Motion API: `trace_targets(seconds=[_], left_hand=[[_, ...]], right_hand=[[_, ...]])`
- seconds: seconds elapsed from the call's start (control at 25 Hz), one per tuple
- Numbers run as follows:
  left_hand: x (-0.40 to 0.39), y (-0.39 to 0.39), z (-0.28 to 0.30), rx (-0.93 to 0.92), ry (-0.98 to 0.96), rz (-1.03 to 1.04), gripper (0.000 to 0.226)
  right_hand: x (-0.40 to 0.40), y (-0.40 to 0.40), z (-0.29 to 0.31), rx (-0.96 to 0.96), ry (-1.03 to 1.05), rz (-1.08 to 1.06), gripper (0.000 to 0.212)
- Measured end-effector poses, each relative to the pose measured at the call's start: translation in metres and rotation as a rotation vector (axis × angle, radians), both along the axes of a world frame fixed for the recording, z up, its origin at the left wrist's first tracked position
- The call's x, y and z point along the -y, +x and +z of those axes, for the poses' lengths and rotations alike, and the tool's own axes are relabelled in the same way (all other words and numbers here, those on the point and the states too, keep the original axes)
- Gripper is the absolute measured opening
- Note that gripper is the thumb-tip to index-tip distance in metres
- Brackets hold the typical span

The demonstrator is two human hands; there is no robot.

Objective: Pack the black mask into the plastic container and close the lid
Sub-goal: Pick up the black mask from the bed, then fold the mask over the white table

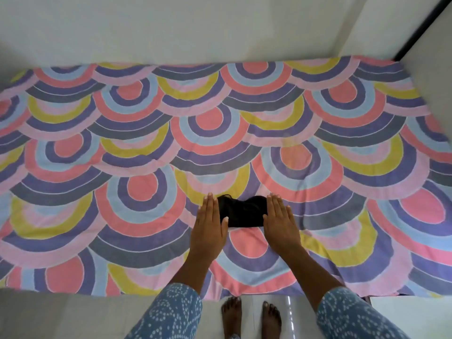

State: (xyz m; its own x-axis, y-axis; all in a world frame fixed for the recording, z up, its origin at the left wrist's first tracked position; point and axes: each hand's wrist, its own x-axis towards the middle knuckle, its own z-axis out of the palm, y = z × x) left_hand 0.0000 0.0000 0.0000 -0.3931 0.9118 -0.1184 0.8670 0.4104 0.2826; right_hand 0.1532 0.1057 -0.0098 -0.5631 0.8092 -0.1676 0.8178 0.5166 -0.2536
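The black mask (244, 211) lies flat on the patterned bed sheet (146, 155), near the front middle of the bed. My left hand (208, 225) rests palm down on the mask's left end, fingers straight and together. On the mask's right end my right hand (280, 222) lies flat in the same way. Neither hand grips the mask; both press on it. No plastic container is in view.
The bed reaches a white wall at the back and on the right, where a black pole (420, 28) runs down the corner. My bare feet (249, 319) stand on a pale tiled floor at the bed's front edge.
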Motion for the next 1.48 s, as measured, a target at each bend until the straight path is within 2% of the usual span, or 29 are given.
trace_targets(seconds=[0.08, 0.16, 0.32, 0.4, 0.52, 0.6, 0.76, 0.96, 1.12, 1.36, 1.48], left_hand=[[-0.003, -0.007, -0.020, 0.063, 0.072, 0.085, 0.053], [-0.007, -0.016, -0.034, 0.205, 0.044, 0.150, 0.052], [-0.024, -0.021, -0.057, 0.436, 0.108, 0.299, 0.046], [-0.030, -0.019, -0.064, 0.466, 0.115, 0.351, 0.046], [-0.032, -0.012, -0.076, 0.373, 0.069, 0.398, 0.053], [-0.033, -0.008, -0.081, 0.406, 0.096, 0.458, 0.051], [-0.030, -0.004, -0.077, 0.525, 0.224, 0.534, 0.029], [-0.038, 0.037, -0.051, 0.770, 0.299, 0.610, 0.019], [-0.051, 0.105, -0.030, 0.913, 0.274, 0.548, 0.017], [-0.054, 0.244, 0.008, 1.046, 0.182, 0.258, 0.011], [-0.038, 0.305, 0.020, 1.088, 0.142, 0.087, 0.021]], right_hand=[[-0.007, -0.004, -0.017, 0.011, -0.192, -0.060, 0.053], [-0.016, -0.008, -0.031, -0.030, -0.306, -0.134, 0.058], [-0.026, -0.012, -0.054, -0.093, -0.362, -0.229, 0.059], [-0.030, -0.011, -0.062, -0.129, -0.347, -0.272, 0.055], [-0.028, -0.009, -0.075, -0.122, -0.297, -0.318, 0.051], [-0.030, -0.009, -0.081, -0.135, -0.281, -0.334, 0.046], [-0.031, -0.001, -0.074, -0.356, -0.365, -0.494, 0.023], [-0.017, 0.051, -0.050, -0.691, -0.365, -0.799, 0.018], [-0.002, 0.125, -0.021, -0.881, -0.276, -0.974, 0.015], [0.042, 0.271, 0.019, -0.922, 0.045, -1.250, 0.026], [0.071, 0.334, 0.030, -0.903, 0.169, -1.388, 0.027]])
